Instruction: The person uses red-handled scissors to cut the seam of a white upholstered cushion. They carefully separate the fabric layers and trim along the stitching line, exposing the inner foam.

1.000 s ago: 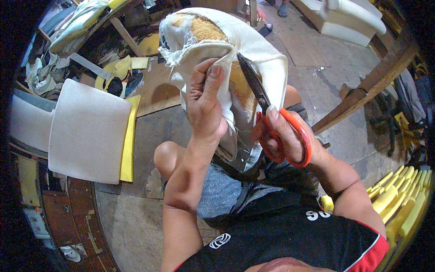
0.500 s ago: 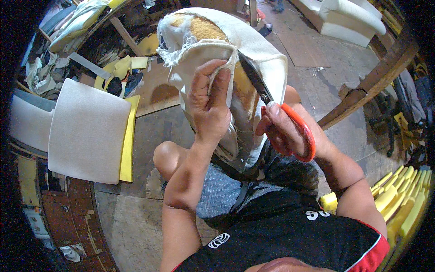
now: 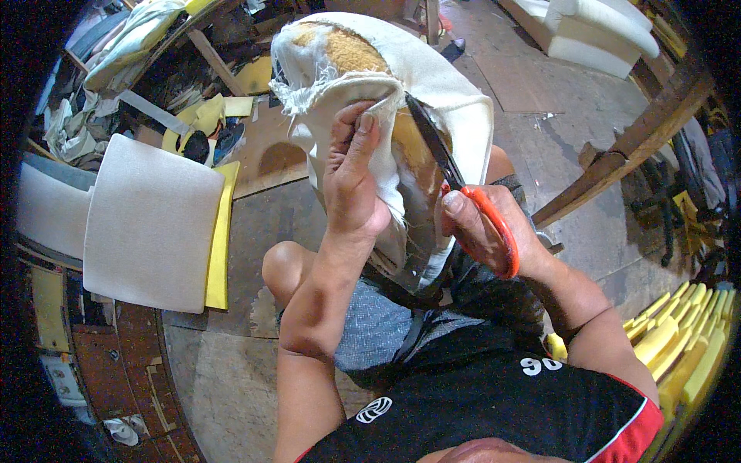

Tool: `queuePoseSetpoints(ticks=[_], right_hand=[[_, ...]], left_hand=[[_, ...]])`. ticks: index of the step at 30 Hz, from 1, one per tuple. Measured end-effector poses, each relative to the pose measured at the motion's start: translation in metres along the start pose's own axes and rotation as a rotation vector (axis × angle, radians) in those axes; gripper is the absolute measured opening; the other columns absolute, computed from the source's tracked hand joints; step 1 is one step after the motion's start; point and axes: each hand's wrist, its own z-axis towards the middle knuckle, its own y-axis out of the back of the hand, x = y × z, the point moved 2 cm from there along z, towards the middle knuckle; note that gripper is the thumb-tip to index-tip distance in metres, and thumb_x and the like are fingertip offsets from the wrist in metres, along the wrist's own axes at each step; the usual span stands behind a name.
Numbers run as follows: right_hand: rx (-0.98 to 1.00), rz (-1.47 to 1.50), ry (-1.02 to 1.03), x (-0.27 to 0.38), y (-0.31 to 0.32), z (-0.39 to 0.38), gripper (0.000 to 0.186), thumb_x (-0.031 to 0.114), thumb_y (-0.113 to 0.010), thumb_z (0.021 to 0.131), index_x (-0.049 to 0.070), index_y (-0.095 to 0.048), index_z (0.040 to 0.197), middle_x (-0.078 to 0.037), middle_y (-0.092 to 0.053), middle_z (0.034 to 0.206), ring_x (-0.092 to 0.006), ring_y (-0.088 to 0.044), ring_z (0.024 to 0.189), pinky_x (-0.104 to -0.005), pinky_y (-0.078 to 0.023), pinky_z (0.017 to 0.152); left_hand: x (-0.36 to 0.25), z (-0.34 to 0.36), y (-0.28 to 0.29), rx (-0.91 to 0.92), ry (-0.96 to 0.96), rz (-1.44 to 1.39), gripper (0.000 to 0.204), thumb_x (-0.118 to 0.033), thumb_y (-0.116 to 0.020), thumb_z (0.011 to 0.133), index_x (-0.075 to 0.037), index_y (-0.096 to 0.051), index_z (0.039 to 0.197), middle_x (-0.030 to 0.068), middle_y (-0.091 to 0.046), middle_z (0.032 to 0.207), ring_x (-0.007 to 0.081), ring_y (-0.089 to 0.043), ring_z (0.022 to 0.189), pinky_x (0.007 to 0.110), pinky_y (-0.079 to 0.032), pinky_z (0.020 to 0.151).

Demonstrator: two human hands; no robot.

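Between my knees stands a padded upholstery piece [image 3: 455,100] in off-white fabric, its frayed cover open over yellowish-brown foam [image 3: 351,52]. My left hand [image 3: 353,166] is closed on a fold of the loose fabric cover [image 3: 324,116], thumb and fingers pinching near its edge. My right hand [image 3: 490,228] grips scissors [image 3: 507,247] with red-orange handles and dark blades. The blades look closed or nearly so. Their tip touches the fabric edge at the upper middle, just right of my left fingers. Part of the right fingers is hidden behind the handles.
A light grey square cushion [image 3: 154,224] with yellow foam [image 3: 221,239] behind it stands at left. Wooden beams [image 3: 633,154] rise at right. Yellow foam strips [image 3: 679,332] lie at lower right. A white sofa [image 3: 598,35] stands far right, and scraps [image 3: 204,119] heap at far left.
My right hand and the scissors have shifted slightly down and left, with the blades drawn closer together. My left hand has turned slightly, still holding the fabric.
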Motion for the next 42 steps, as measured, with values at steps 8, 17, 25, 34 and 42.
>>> queuePoseSetpoints(ticks=[8,17,25,34,42], right_hand=[[0.063,-0.006,-0.027,-0.009,0.002,-0.01,0.042,0.041,-0.054,0.099,0.005,-0.058,0.076,0.006,-0.048,0.061,-0.0053,-0.043,0.058,-0.0256,-0.035,0.049],[0.094,-0.08,-0.005,0.003,0.008,-0.006,0.072,0.06,-0.031,0.099,-0.002,-0.064,0.081,-0.003,-0.048,0.05,-0.0131,-0.048,0.044,-0.028,-0.037,0.044],[0.152,-0.178,-0.027,0.02,0.017,-0.002,0.066,0.057,-0.032,0.101,0.003,-0.063,0.078,-0.003,-0.051,0.057,-0.0141,-0.052,0.054,-0.0297,-0.041,0.051],[0.205,-0.091,-0.143,0.024,0.021,-0.008,0.069,0.063,-0.032,0.098,0.005,-0.063,0.077,-0.002,-0.049,0.056,-0.0131,-0.052,0.052,-0.0294,-0.041,0.049],[0.065,-0.081,0.011,0.017,0.014,0.003,0.06,0.056,-0.043,0.098,0.003,-0.061,0.076,0.001,-0.046,0.055,-0.0102,-0.047,0.05,-0.0281,-0.037,0.046]], left_hand=[[-0.003,0.004,0.008,-0.015,0.058,-0.093,0.021,-0.014,-0.057,0.096,-0.009,-0.059,0.116,0.0049,-0.063,0.115,0.017,-0.059,0.108,0.033,-0.044,0.097],[-0.001,0.004,0.006,-0.029,0.018,0.03,0.019,-0.015,-0.057,0.097,-0.009,-0.06,0.114,0.0041,-0.064,0.114,0.0147,-0.059,0.106,0.031,-0.045,0.096],[-0.004,0.0,0.003,0.007,0.006,0.042,0.018,-0.015,-0.058,0.096,-0.009,-0.061,0.113,0.0034,-0.065,0.112,0.0139,-0.059,0.104,0.03,-0.045,0.094],[-0.004,-0.001,0.002,0.026,-0.056,0.11,0.019,-0.012,-0.057,0.097,-0.007,-0.06,0.115,0.0026,-0.064,0.111,0.0114,-0.058,0.104,0.027,-0.044,0.093],[-0.007,-0.006,-0.002,0.025,-0.147,0.323,0.018,-0.008,-0.059,0.096,-0.006,-0.061,0.113,0.0019,-0.063,0.109,0.0079,-0.055,0.101,0.024,-0.043,0.09]])
